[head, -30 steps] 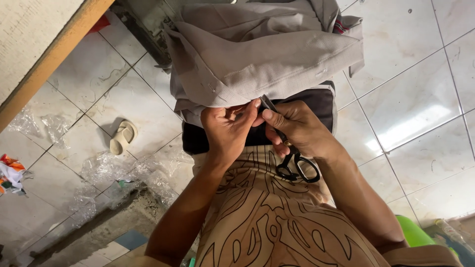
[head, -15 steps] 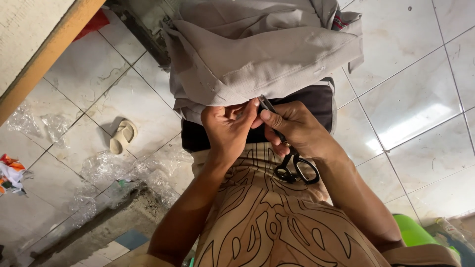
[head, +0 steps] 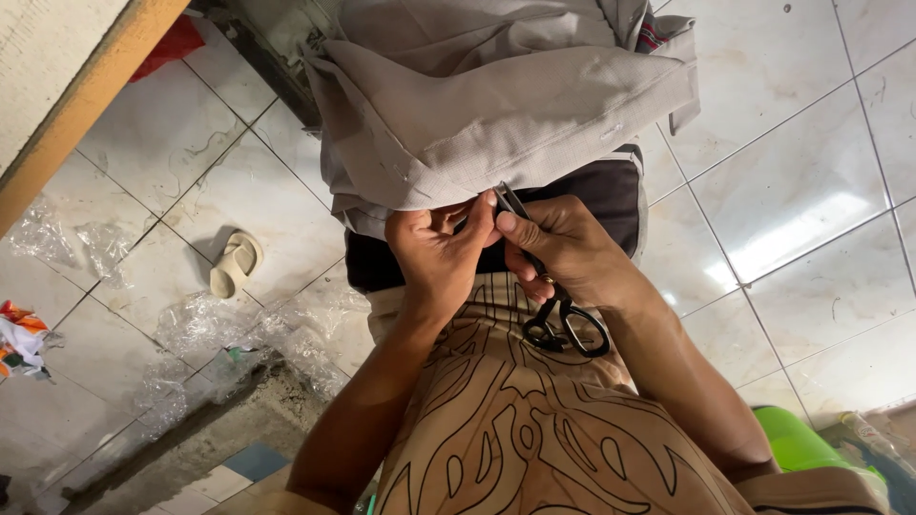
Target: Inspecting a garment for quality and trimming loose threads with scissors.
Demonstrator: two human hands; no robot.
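Trimming at fabric edge | left hand (head: pixel 437 250) pinches the hem of the grey garment (head: pixel 506 114) draped over the lap | right hand (head: pixel 563 248) grips black scissors (head: pixel 553 305), blades nearly closed at that hem | no cut visible; edge appears intact.

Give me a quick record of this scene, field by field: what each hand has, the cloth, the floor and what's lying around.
left hand: pinches the edge of the grey cloth
right hand: grips black scissors by the blades, tips at the cloth edge
cloth: folded, draped over the lap
floor: pale glossy tiles
lying around: a sandal, clear plastic wrap
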